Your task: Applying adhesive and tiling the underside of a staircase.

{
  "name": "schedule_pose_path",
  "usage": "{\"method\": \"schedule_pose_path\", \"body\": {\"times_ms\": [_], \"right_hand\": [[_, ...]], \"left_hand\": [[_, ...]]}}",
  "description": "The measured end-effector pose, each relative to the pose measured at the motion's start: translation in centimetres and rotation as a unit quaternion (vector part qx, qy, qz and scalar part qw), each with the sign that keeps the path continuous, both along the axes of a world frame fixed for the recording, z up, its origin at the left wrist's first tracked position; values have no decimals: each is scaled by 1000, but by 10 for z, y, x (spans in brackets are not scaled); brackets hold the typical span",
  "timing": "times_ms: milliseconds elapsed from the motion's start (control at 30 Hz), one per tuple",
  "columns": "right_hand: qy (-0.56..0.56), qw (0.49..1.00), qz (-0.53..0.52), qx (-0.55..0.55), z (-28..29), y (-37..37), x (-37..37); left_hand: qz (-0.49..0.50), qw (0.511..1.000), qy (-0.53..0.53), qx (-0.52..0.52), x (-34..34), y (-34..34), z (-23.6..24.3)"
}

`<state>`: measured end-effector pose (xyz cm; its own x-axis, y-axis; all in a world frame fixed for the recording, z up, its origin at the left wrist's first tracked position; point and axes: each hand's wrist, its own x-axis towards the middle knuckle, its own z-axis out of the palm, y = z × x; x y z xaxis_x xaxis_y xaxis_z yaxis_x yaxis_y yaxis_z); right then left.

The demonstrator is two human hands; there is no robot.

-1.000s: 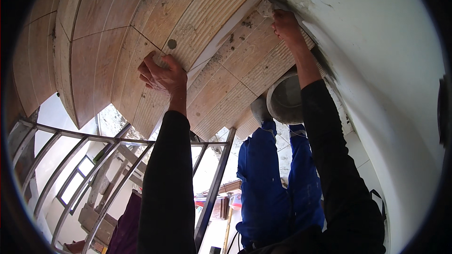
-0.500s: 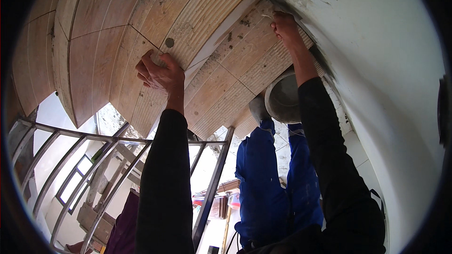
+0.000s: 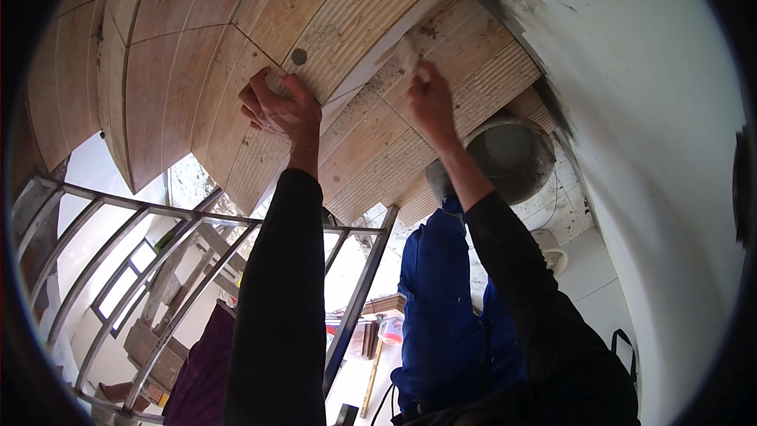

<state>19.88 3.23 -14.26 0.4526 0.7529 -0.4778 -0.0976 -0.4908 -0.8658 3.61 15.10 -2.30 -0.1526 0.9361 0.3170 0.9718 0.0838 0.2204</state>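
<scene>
At ten o'clock the left hand [image 3: 280, 110] curls its fingers, hold unclear; grit on the tiles [image 3: 355, 24] could make it slip. Toward twelve, a blurred pale piece [image 3: 408, 53] seems pinched by the right hand [image 3: 432, 104]; a careless backswing might knock the bucket [image 3: 512, 154] between two and three.

The place looks like a stairwell in a building under construction or repair: tiled steps [image 3: 177, 71] spattered with grey blotches [image 3: 299, 57], a grimy bucket [image 3: 509, 154] near the wall [image 3: 631, 110], itself roughly smeared along the steps, and a metal railing [image 3: 150, 210].
</scene>
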Motion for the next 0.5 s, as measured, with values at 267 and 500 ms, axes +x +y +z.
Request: {"method": "schedule_pose_path", "body": {"times_ms": [267,500], "right_hand": [[38,997,-53,51,17,-27,-16],[-34,962,264,62,41,-77,-47]], "left_hand": [[13,1000,2,-9,-10,0,5],[11,1000,1,-20,-12,-1,1]]}}
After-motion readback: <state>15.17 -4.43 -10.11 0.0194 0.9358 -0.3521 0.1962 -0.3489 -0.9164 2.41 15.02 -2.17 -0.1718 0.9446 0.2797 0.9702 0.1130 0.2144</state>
